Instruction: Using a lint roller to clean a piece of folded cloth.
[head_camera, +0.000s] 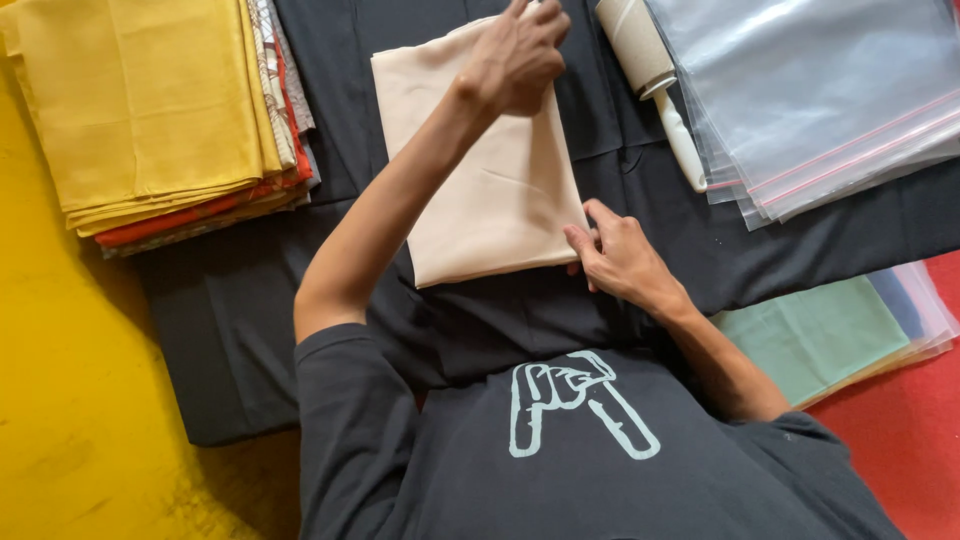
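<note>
left hand: at far edge of the folded cream cloth, fingers curled, pinching its top corner
right hand: on near right corner of the cream cloth, fingers fairly flat, thumb and fingers nipping the edge
cream cloth: folded rectangle, lying tilted on the black sheet, centre of view, between both hands
black sheet: spread over floor, under the cream cloth, the bags and the lint roller
fabric stack: top left, mustard-yellow folded pieces on top, red and patterned layers showing at its right edge; partly on the black sheet, well apart from the hands
clear zip bags: top right, pile of flat see-through bags, pink-red seal strips along their near edge
lint roller: beige roll with white handle, just left of the zip bags, touching them
bagged cloths: right, pale green folded cloth in clear bag on top, blue and pink edges below, near right forearm
floor: yellow at left, red at right
</note>
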